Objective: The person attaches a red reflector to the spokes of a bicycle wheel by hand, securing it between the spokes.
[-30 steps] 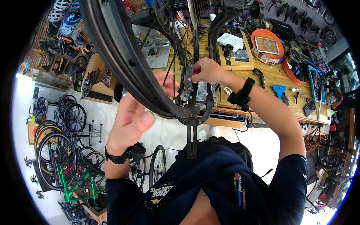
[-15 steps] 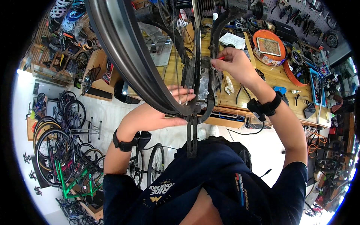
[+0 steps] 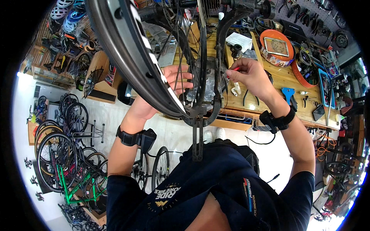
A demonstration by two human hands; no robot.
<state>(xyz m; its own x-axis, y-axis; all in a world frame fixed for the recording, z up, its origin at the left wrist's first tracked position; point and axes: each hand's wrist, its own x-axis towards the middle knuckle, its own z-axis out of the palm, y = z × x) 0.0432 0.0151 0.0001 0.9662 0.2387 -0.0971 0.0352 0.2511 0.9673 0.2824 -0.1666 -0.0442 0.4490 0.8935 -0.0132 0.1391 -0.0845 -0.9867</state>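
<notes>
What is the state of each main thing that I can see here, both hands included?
Wheel: mounted upright in the black stand.
Left hand: open, partly hidden by the wheel; contact unclear.
Right hand: fingertips closed on a small red item.
Cardboard box: open, with things inside.
Orange round tin: a square piece lies on top.
Blue tool: lying on the wooden bench.
</notes>
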